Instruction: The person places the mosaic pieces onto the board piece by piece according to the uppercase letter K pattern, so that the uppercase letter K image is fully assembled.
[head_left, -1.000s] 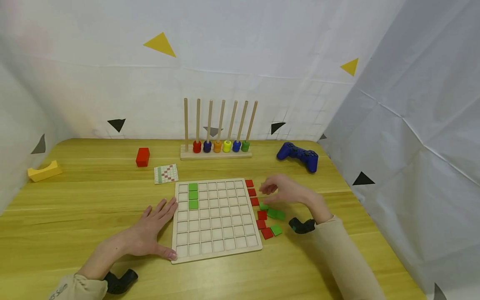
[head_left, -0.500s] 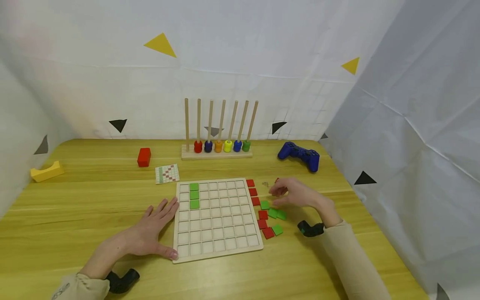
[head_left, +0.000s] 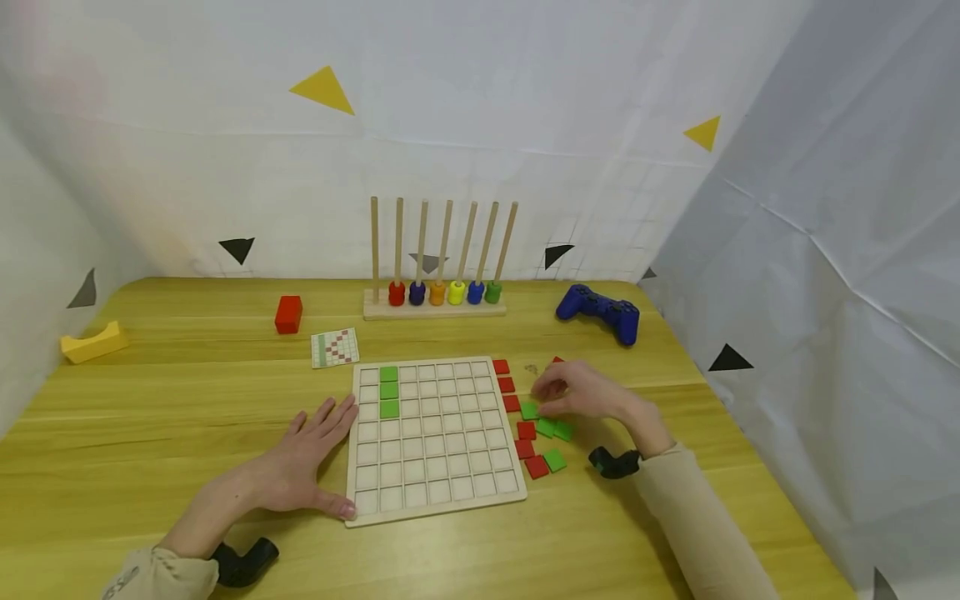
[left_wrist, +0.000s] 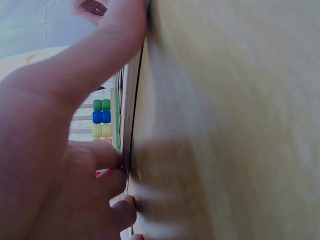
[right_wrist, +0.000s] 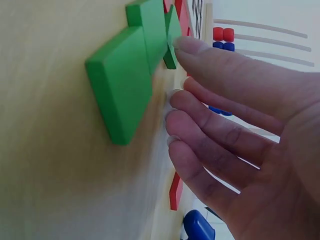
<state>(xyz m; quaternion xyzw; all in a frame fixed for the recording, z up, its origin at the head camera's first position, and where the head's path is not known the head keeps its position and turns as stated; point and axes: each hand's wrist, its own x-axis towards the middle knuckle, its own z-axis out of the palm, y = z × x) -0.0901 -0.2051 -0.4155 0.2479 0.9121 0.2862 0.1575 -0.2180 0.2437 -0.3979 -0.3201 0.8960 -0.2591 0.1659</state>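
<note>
1. Green tile (head_left: 530,410) lies on the table just right of the wooden grid board (head_left: 435,437), under the fingertips of the right hand (head_left: 581,392); the wrist view shows straight fingers (right_wrist: 210,65) touching the tile's edge, with nothing pinched yet.
2. Three green tiles (head_left: 388,391) already fill a short column in the board's second column from the left, at its far end; every other cell of the board shows bare.
3. Loose red tiles (head_left: 507,384) and more green tiles (head_left: 553,430) wait in a cluster along the board's right edge, so most of the filling appears left to do.
4. Left hand (head_left: 300,462) rests flat, fingers spread, against the board's left edge, thumb at its near corner, holding nothing.
5. Pattern card (head_left: 334,347) lies just beyond the board's far-left corner; a peg rack with coloured rings (head_left: 438,292), a red block (head_left: 288,314) and a blue game controller (head_left: 598,310) stand farther back from the board.
</note>
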